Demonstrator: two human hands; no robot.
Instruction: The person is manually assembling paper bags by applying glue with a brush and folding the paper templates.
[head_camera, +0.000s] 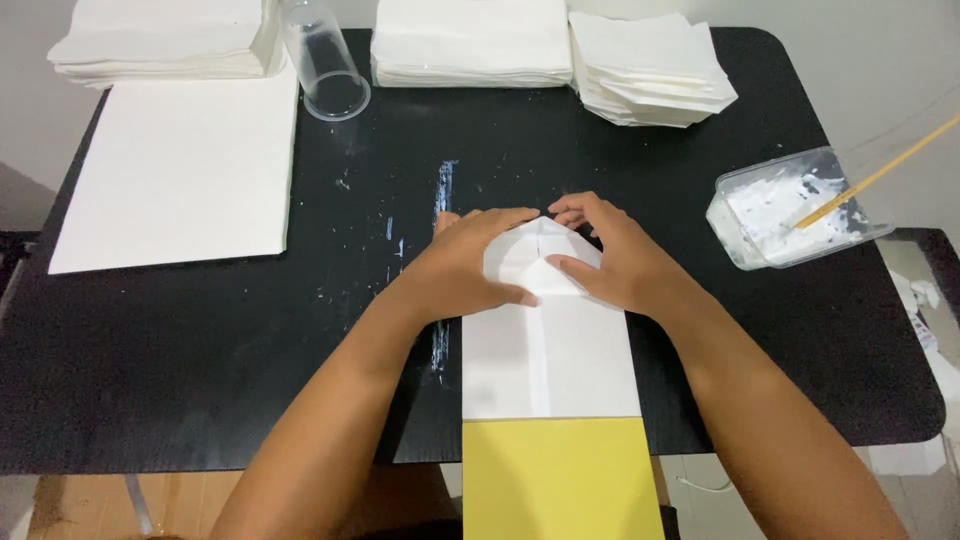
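White paper sheet (550, 355) lies mid-table on the black table (200, 360), far end folded to a point; left hand (470, 270) and right hand (620, 262) press it flat, fingers spread, gripping nothing; looks light, thin, crease-prone, best held at the folded edges.

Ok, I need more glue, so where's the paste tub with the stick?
In the head view, the clear paste tub sits at the black table's right edge, right of the right hand, with the stick leaning out.
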